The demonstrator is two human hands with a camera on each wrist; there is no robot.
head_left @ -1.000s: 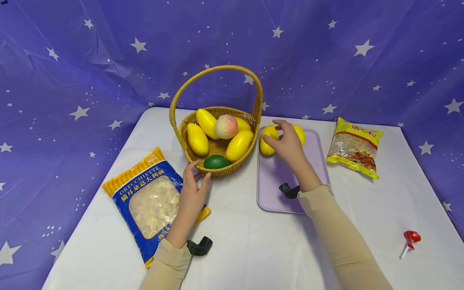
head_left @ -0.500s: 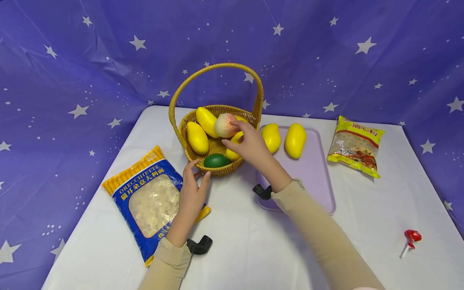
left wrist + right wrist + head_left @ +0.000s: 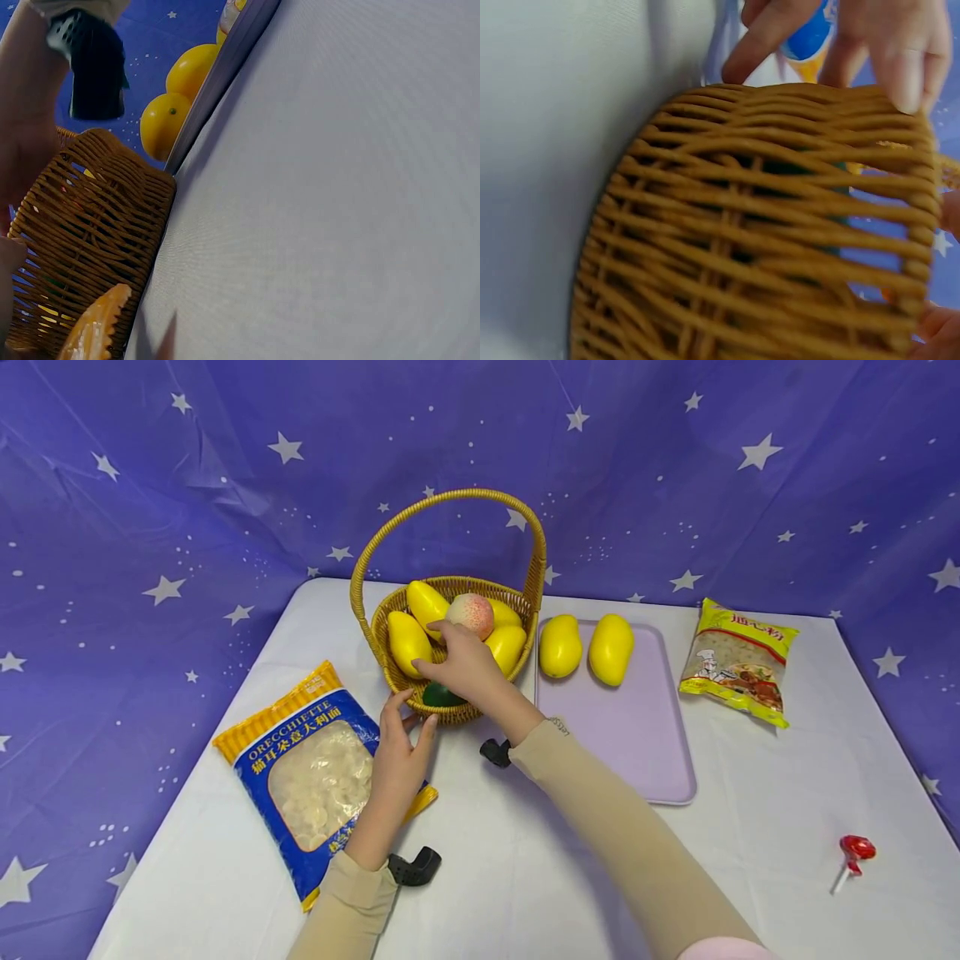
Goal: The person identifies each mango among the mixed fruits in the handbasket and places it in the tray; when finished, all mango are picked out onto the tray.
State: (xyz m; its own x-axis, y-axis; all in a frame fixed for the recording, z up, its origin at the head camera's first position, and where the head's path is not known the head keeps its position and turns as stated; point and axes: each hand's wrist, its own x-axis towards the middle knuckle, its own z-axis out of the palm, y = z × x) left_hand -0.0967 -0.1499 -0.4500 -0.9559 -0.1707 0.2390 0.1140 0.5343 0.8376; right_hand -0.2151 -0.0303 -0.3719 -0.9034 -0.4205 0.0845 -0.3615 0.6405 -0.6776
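A wicker basket (image 3: 457, 715) with a tall handle holds several yellow mangoes, a pinkish peach (image 3: 471, 612) and a dark green fruit (image 3: 439, 695). Over the basket, my right hand (image 3: 476, 670) reaches with thumb and fingers spread beside the left mango (image 3: 407, 645); nothing shows in its grasp. My left hand (image 3: 397, 768) touches the basket's front left rim; in the right wrist view a fingertip (image 3: 906, 90) rests on that rim. Right of the basket, two mangoes (image 3: 560, 647) lie on a lilac tray (image 3: 615, 743).
A blue and orange bag of orecchiette (image 3: 315, 793) lies on the left, partly behind my left forearm. Beyond the tray sits a yellow pasta bag (image 3: 738, 664). A red lollipop (image 3: 855, 852) is near the right table edge. A purple starry curtain (image 3: 637, 468) hangs behind.
My right hand has moved left from the tray's mangoes, past the peach, to the basket's left mango. Both tray mangoes are now uncovered. The left hand has stayed at the rim.
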